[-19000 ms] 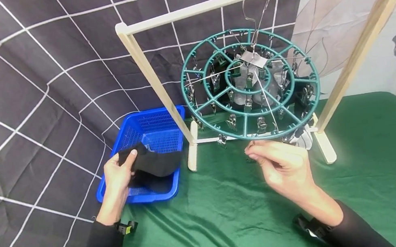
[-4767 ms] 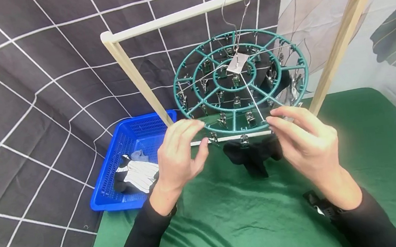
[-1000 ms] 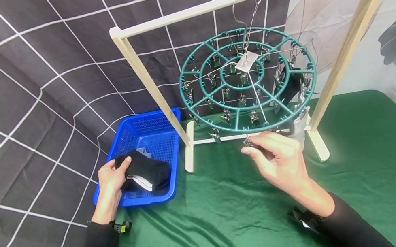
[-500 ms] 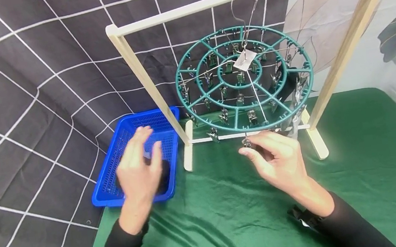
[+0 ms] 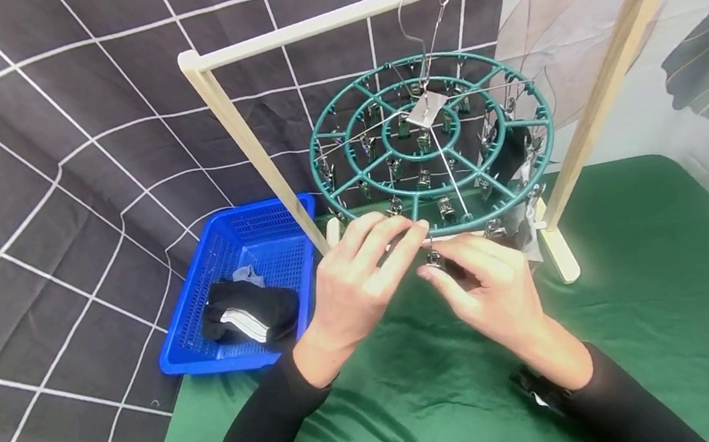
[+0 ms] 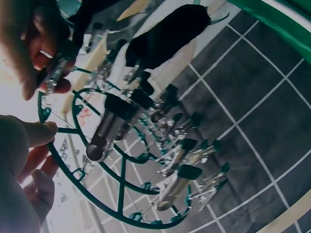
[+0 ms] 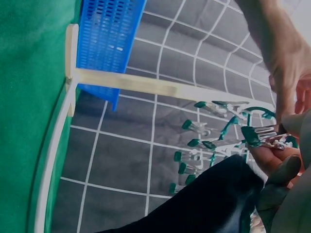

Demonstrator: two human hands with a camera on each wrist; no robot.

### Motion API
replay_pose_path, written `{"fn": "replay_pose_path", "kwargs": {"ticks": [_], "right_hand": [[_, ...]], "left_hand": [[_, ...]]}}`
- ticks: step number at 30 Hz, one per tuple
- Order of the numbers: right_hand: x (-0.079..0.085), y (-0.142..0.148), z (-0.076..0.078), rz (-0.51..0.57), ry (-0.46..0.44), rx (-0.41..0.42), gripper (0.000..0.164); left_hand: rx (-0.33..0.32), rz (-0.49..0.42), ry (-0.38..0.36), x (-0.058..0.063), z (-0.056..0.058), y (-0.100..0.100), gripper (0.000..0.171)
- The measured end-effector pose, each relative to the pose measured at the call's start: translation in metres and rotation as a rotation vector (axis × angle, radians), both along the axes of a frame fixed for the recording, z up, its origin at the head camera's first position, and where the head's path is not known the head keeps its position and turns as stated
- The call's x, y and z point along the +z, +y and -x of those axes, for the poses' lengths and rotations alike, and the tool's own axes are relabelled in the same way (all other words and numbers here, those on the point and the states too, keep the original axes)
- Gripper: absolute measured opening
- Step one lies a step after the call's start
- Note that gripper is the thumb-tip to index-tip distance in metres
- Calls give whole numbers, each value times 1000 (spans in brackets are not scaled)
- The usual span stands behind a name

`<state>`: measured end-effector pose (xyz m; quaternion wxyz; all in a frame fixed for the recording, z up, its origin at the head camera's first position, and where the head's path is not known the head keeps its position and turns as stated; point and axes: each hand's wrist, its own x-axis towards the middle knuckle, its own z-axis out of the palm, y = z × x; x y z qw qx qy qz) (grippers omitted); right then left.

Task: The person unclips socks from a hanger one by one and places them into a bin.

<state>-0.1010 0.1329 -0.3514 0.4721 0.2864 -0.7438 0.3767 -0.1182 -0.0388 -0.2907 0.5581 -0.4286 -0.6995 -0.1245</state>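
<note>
The left hand [image 5: 357,279] is touching the front rim of the green round clip hanger [image 5: 415,208], and its fingertips are pinching the rim. Just beside it, the right hand [image 5: 489,278] is grasping a metal clip [image 5: 434,261] between thumb and fingers; this clip is hanging just below the same rim. The hanger is hanging by its metal hook [image 5: 409,29] from the top bar of the wooden rack [image 5: 332,21], and many other clips are dangling from its rings. At its right side, a black sock [image 6: 170,36] is hanging, and near it a greyish cloth [image 5: 521,224] is also hanging. To the left, the blue basket [image 5: 176,358] is standing on the green tablecloth [image 5: 640,305], and inside it a black cloth [image 5: 279,310] with white stripes is lying near a small grey cloth [image 5: 248,275].
</note>
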Motion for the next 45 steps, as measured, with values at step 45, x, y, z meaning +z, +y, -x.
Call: {"fn": "replay_pose_path", "kwargs": {"ticks": [45], "right_hand": [[37, 20, 5, 292, 315, -242, 13]], "left_hand": [[-289, -451, -113, -25, 23, -32, 14]]}}
